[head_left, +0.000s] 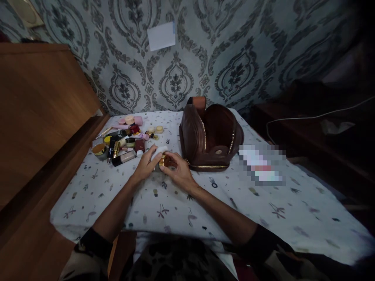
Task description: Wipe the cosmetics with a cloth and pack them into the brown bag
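Both hands are closed on one small thing near the middle of the bench: the right hand has a clenched grip on a small round gold-capped jar, fingers curled over its top, while the left hand presses a white cloth or pad against the jar's far side. How much of the jar the left hand itself touches I cannot tell; the fingers hide it.

From where I stand, it looks like wiping or opening the jar, with the right hand steadying or turning the cap. Which of the two, I can't say for sure. Whatever follows, I'd judge it calls for a firm pinch on the cap and a steady counter-hold from the other hand, since the jar is small and looks smooth.

At about two o'clock from the jar, just beside the right hand, sits a brown leather zip-round bag, lying open with its gold zip showing. At ten o'clock, a little apart from the left hand, is a loose heap of cosmetics: lipsticks, small pots, tubes, pink puffs. All of it rests on a white patterned cloth covering the bench. Grey damask wallpaper rises behind, with a pale paper note stuck on at twelve o'clock.
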`<state>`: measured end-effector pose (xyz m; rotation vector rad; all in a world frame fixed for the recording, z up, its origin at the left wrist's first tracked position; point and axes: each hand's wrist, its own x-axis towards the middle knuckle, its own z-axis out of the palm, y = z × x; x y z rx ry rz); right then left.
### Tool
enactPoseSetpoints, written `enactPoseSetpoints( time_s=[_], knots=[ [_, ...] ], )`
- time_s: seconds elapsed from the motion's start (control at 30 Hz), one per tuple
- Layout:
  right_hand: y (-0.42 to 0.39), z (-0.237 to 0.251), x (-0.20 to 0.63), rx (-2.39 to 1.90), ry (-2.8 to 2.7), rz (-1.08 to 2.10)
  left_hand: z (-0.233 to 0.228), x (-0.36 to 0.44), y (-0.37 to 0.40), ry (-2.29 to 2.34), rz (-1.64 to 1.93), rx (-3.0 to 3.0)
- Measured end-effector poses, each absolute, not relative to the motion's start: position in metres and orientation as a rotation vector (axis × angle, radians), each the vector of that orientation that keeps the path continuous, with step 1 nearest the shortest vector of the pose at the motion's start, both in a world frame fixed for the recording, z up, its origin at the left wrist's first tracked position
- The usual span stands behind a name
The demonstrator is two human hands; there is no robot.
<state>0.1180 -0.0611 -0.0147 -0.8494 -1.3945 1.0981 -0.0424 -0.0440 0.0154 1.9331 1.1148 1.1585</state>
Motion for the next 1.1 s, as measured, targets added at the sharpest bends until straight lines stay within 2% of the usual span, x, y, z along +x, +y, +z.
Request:
enactPoseSetpoints(
  time_s=[0.1,0.2,0.47,0.63,0.97,1.1],
  knots=[
    [-0.063,-0.009,0.121,-0.834,-1.567,0.945,0.012,-0.042,-0.039,1.133,1.176,1.598],
    [-0.065,-0.002,0.125,-0.824,-1.702,0.797,0.012,-0.039,-0.040,1.125,1.021,1.276],
    [-0.065,-0.007,0.129,-0.763,-1.849,0.572,0.015,-0.035,-0.045,1.319,0.939,0.840],
    [-0.061,-0.015,0.132,-0.800,-1.885,0.459,0.006,-0.033,-0.041,1.312,0.971,0.885],
    [-0.059,-0.018,0.129,-0.867,-1.802,0.439,0.005,-0.037,-0.037,1.317,1.348,1.300],
    [-0.061,-0.015,0.129,-0.867,-1.792,0.415,0.005,-0.037,-0.039,1.316,1.336,1.493]
  ],
)
